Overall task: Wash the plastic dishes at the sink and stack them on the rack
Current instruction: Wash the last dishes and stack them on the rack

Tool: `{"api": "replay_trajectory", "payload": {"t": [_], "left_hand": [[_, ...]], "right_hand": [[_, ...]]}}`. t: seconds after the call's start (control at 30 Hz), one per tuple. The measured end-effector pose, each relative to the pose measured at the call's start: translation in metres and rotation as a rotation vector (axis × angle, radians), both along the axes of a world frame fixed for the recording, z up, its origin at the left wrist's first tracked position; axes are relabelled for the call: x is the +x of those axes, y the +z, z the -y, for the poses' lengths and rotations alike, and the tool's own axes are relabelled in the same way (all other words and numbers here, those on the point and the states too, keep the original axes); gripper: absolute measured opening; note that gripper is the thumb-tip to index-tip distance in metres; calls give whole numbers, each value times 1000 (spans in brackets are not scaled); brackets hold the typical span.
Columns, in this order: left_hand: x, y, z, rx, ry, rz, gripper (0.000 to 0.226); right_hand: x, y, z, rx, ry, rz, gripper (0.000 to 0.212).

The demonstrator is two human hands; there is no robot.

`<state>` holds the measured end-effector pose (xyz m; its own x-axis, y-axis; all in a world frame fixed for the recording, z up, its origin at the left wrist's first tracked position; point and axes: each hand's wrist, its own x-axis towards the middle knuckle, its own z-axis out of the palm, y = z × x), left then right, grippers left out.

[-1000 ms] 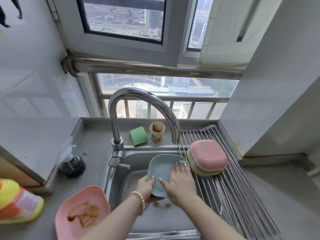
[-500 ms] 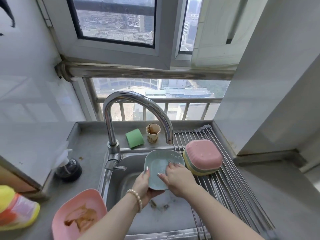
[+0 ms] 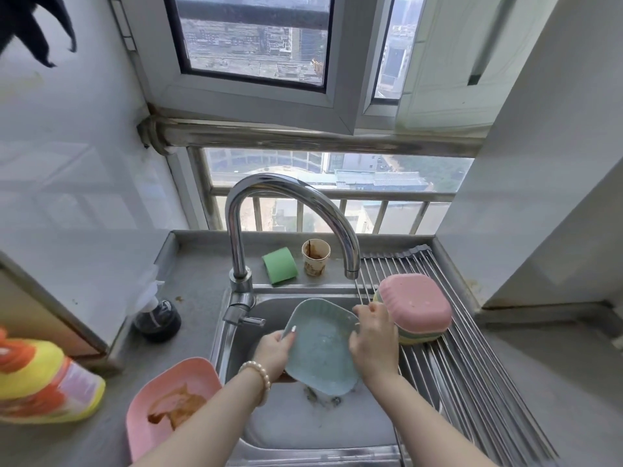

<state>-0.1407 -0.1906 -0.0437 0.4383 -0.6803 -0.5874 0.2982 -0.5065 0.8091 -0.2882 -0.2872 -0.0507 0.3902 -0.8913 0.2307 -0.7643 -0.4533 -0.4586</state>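
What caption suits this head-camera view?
Both hands, left hand and right hand, hold a pale blue plastic dish under the chrome tap.

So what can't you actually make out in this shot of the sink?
- Head view: the left hand fingers, hidden behind the blue dish.
- The sink drain, partly covered by that dish.
- The stacked dishes count, upside down and nested.
- The yellow bottle, blurred and cut by the left edge.

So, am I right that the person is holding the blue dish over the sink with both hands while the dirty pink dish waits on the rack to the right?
Not quite. The head view shows the left hand and right hand holding the blue dish over the sink, but the dirty pink dish waits on the counter to the left, not on the rack.
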Motion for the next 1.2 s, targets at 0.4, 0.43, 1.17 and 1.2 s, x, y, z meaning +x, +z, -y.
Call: {"api": "replay_trajectory", "payload": {"t": [0.4,0.43,1.17,1.2], "left_hand": [[44,-3,15,83,-162,365,30],[45,0,18,79,-170,348,28],[95,37,-20,134,-381,506,15],[97,37,-25,141,-363,526,22]], "right_hand": [[-5,-5,-5,571,-117,207,23],[-5,-4,-5,542,-136,211,19],[53,-34,-70,876,179,52,25],[68,-36,-82,918,229,63,21]]}}
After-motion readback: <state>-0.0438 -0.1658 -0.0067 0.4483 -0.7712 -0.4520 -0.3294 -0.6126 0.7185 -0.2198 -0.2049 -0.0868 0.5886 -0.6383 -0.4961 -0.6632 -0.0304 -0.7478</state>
